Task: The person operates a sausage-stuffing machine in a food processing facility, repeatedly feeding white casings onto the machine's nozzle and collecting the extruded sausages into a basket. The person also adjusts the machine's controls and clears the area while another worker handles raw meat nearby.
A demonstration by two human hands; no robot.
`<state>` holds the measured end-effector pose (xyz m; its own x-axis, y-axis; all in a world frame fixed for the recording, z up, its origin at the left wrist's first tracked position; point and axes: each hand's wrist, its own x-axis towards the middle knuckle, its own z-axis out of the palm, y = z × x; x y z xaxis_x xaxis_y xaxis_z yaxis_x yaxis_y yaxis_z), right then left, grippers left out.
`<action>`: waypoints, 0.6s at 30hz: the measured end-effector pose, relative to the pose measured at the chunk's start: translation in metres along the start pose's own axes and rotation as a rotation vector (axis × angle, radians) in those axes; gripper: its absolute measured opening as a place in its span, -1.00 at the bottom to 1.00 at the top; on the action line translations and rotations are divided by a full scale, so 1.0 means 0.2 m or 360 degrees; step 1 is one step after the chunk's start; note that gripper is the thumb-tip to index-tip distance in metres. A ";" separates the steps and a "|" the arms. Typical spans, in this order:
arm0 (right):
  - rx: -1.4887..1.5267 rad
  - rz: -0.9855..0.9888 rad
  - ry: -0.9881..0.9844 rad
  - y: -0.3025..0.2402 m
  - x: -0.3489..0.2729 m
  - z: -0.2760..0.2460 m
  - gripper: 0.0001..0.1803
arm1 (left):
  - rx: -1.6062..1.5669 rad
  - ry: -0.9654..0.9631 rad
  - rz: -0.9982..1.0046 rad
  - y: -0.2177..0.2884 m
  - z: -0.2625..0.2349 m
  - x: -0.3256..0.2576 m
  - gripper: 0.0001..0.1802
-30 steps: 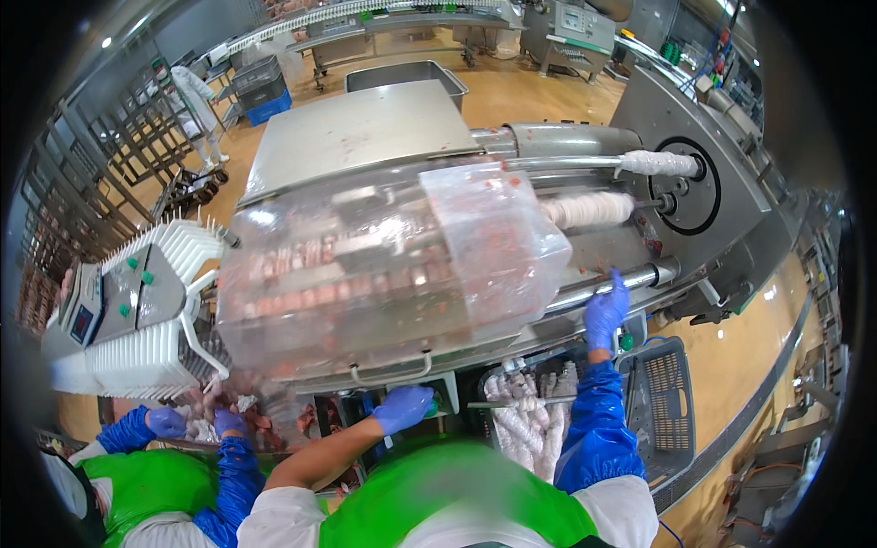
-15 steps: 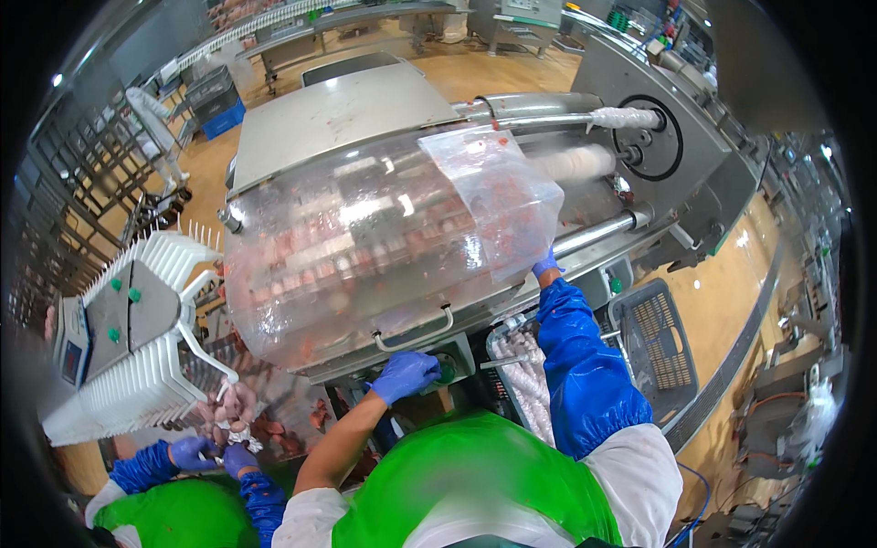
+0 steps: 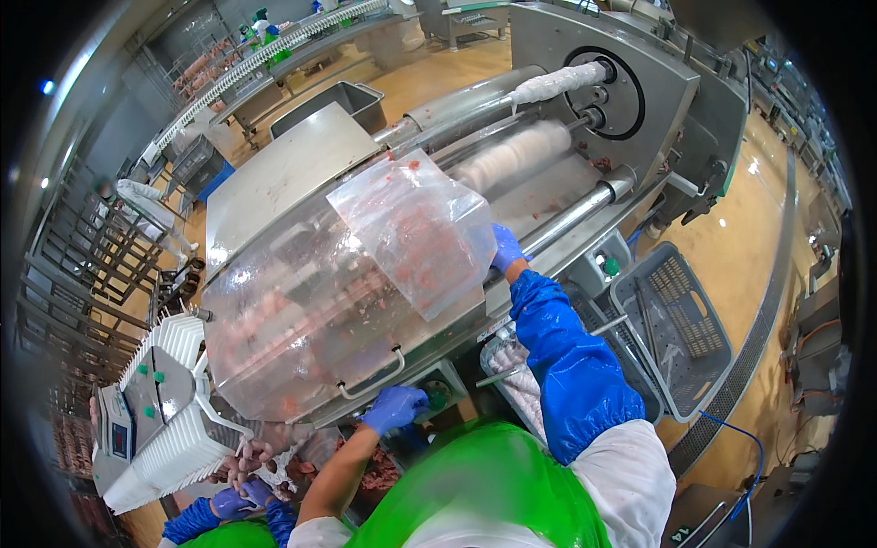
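At the grey steel machine (image 3: 667,91), my blue-gloved left hand (image 3: 396,408) curls beside a round green button (image 3: 438,398), presumably for ready reach, while my blue-gloved right hand (image 3: 505,248) meets the cloudy plastic sheet's (image 3: 416,233) edge, either's grip being more than I can tell.

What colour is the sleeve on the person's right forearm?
The sleeve is bright blue, clearest in the head view.

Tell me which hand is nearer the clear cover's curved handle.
Left. The left hand is just below the curved handle; the right hand is farther off, up and right, by the plastic sheet.
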<state>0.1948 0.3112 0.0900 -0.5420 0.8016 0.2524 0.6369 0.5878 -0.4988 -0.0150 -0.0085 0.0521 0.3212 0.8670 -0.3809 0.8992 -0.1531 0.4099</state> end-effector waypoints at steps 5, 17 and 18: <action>-0.0028 -0.0049 0.0002 0.07 0.00 0.09 -0.66 | 0.0103 0.0054 -0.0062 0.00 0.05 0.04 -0.80; 0.0147 0.0013 0.0098 0.03 0.00 0.02 -0.64 | 0.0113 0.0210 -0.0049 -0.03 0.13 0.06 -0.83; 0.0100 0.0060 0.0075 0.01 -0.01 0.01 -0.68 | 0.0101 0.0222 -0.0043 -0.03 0.13 0.05 -0.83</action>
<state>0.1949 0.3103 0.0866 -0.4909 0.8281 0.2706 0.6198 0.5503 -0.5595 -0.0089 -0.0107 0.0251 0.2564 0.9280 -0.2705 0.9253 -0.1547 0.3462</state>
